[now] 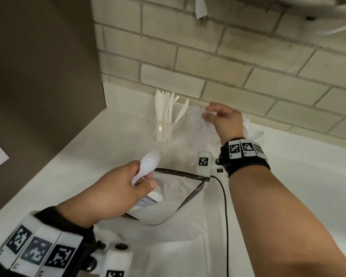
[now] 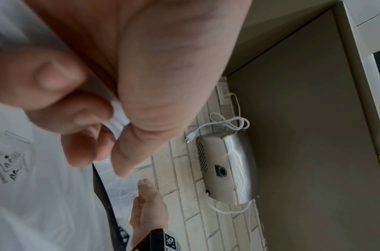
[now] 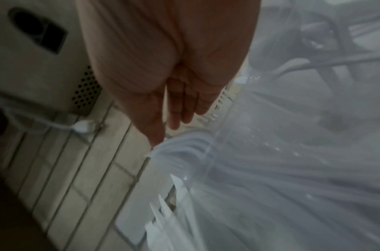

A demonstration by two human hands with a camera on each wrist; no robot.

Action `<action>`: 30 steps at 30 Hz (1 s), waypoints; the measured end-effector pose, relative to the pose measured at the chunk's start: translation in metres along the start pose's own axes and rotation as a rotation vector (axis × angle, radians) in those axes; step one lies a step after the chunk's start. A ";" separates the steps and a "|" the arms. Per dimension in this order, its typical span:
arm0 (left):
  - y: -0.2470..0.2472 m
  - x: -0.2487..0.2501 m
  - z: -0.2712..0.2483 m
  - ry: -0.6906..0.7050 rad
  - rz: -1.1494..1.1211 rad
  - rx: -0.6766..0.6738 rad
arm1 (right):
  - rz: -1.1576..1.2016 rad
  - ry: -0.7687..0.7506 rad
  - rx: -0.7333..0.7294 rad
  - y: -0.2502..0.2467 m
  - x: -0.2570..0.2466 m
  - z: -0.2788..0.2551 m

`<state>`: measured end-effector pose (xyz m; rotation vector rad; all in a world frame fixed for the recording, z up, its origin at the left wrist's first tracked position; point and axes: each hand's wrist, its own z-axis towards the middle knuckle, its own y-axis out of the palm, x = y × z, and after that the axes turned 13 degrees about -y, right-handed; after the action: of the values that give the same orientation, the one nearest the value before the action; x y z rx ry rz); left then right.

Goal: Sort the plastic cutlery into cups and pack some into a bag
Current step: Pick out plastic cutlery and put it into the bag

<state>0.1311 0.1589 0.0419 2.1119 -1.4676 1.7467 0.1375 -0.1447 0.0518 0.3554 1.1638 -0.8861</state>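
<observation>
My left hand (image 1: 126, 188) pinches a white plastic spoon (image 1: 148, 162) by its handle (image 2: 118, 115) and also holds one side of the mouth of a clear zip bag (image 1: 164, 208), its black zipper rim (image 1: 180, 172) spread wide. White cutlery lies inside the bag. My right hand (image 1: 220, 118) reaches over a clear cup of forks (image 1: 198, 134) by the wall, thumb and fingertips pinching fork heads (image 3: 180, 144). To its left, a clear cup of knives (image 1: 164, 124) stands upright. More white cutlery (image 1: 254, 133) shows behind my right wrist.
The white counter (image 1: 288, 186) ends at a brick wall (image 1: 248, 62) behind and a brown panel (image 1: 38, 76) on the left. A metal box (image 2: 227, 166) with a loose white cable (image 2: 223, 122) hangs on the wall. A black wire (image 1: 226, 216) runs from my right wrist.
</observation>
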 end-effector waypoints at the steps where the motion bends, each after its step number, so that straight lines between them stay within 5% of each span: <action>1: 0.001 0.000 0.000 -0.041 -0.038 -0.003 | -0.101 0.003 -0.050 0.000 0.000 -0.002; 6: -0.002 0.005 -0.002 -0.080 -0.198 -0.049 | -0.156 -0.105 0.022 -0.006 -0.051 -0.025; 9: -0.008 0.009 -0.008 -0.068 -0.269 -0.022 | -0.058 -0.094 -0.331 -0.007 -0.102 -0.070; 12: -0.013 0.006 -0.013 -0.053 -0.207 0.033 | -0.213 -0.145 -0.727 -0.003 -0.132 -0.117; 16: -0.010 -0.002 -0.022 -0.061 -0.136 0.000 | -0.284 -0.326 -0.740 -0.012 -0.161 -0.143; 20: -0.005 -0.003 -0.020 -0.068 -0.112 -0.076 | 0.051 -0.242 -0.836 -0.022 -0.190 -0.156; 22: -0.003 0.000 -0.020 -0.047 -0.166 -0.103 | -0.056 -0.152 -0.958 -0.011 -0.188 -0.166; 25: 0.000 0.009 -0.024 0.045 -0.185 -0.068 | -0.463 0.034 -0.886 0.007 -0.161 -0.172; 30: 0.012 0.028 -0.034 0.255 0.139 -0.082 | -0.168 0.118 -0.470 0.018 -0.143 -0.173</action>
<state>0.0956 0.1534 0.0693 1.7108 -1.6137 1.8822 0.0235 0.0405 0.1095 -0.0765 1.4836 -0.7129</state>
